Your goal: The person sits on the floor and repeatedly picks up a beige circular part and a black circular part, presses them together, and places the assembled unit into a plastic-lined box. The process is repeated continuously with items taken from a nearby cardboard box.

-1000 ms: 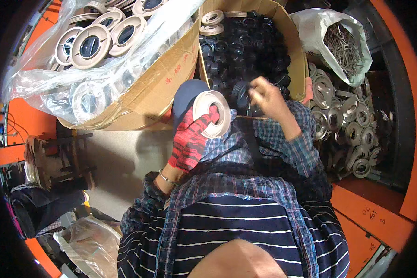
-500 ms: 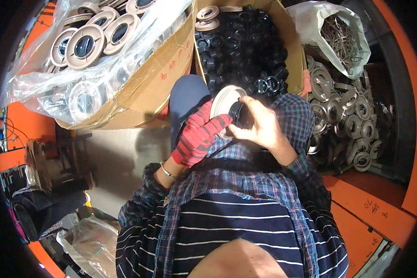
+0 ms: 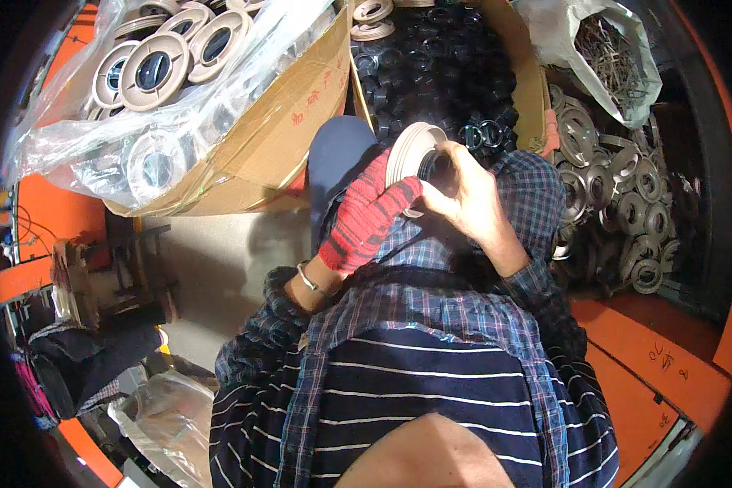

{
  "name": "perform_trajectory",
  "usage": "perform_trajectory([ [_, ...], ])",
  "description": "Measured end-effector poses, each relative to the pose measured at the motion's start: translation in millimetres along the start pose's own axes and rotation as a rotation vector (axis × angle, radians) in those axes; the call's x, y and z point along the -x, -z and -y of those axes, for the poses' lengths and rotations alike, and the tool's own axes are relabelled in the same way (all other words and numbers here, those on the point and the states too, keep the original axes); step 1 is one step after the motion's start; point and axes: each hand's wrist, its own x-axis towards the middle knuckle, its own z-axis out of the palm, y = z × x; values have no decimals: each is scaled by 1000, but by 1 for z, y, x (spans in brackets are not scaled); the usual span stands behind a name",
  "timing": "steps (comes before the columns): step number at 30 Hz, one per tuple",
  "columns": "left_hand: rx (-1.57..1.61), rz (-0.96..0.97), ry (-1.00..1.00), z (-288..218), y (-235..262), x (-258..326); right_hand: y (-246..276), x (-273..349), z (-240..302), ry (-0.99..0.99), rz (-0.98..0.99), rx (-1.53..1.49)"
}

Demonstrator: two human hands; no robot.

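Observation:
Above my lap, my left hand (image 3: 368, 218), in a red and black knitted glove, is closed round a beige ring-shaped flange (image 3: 407, 150) with a ridged edge. A black ring-shaped insert (image 3: 439, 169) sits at the flange's middle, on the side facing my right hand. My bare right hand (image 3: 478, 199) pinches this black insert, thumb below and fingers above. Its fingers partly cover the insert, so how deep it sits in the flange cannot be seen.
At the left a plastic-lined cardboard box (image 3: 301, 122) holds beige flanges with black centres. Ahead, another box (image 3: 531, 89) holds many black rings (image 3: 431, 73) and a few beige ones. Grey rings (image 3: 630, 211) lie heaped at right, below a white sack (image 3: 545, 32) of thin strips.
The whole view has shifted slightly, so my hands and the flange appear a little higher and farther right. Both hands keep their hold on the flange and the black insert.

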Motion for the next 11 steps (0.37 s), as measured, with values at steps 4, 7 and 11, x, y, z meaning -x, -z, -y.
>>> perform_trajectory([
  [4, -189, -24, -28, -4, -5, 6, -4, 0, -5, 238, -117, 52],
  [7, -72, -62, 83, 3, -7, 8, -5, 1, -18, 388, -108, 97],
  [11, -449, 13, -101, 10, -12, 2, -23, -7, -23, -240, -58, -439],
])
